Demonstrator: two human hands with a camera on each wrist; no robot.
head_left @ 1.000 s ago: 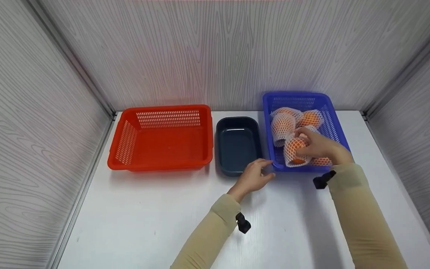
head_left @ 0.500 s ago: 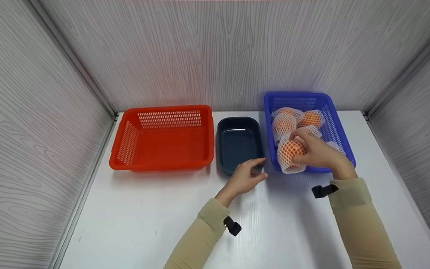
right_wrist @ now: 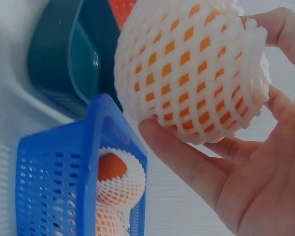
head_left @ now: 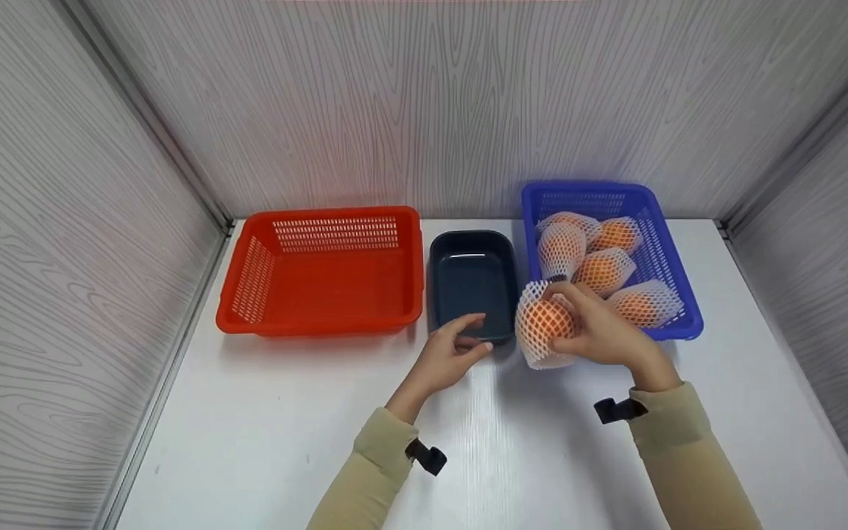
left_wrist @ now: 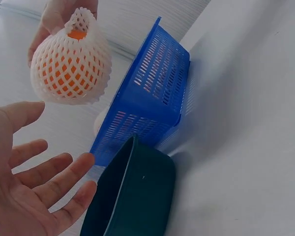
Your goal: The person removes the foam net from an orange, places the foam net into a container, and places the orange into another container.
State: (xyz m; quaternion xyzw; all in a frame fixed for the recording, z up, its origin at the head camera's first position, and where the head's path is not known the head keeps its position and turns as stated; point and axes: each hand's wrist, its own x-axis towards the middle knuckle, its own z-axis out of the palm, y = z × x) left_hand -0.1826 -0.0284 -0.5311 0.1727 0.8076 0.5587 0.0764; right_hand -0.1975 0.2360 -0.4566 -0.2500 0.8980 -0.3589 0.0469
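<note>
My right hand (head_left: 604, 331) grips an orange (head_left: 549, 324) wrapped in a white foam net sleeve, held up in front of the blue basket's near left corner. In the right wrist view the thumb and fingers curl round the netted orange (right_wrist: 187, 73). My left hand (head_left: 442, 357) holds nothing; its fingers are spread, over the near edge of the dark teal dish (head_left: 472, 291). The left wrist view has that hand (left_wrist: 34, 182) with its palm turned up, just apart from the netted orange (left_wrist: 71, 71). Several more netted oranges (head_left: 604, 271) lie in the blue basket (head_left: 656, 221).
A red plastic basket (head_left: 321, 327) stands at the left on the white table (head_left: 247, 442). Between the two baskets sits the teal dish. Grey wood-grain panels (head_left: 424, 110) enclose the table at the back and both sides.
My right hand has lifted the netted orange out of the blue basket and carried it left and toward me. My left hand has drawn back leftward from the basket's corner, fingers still spread.
</note>
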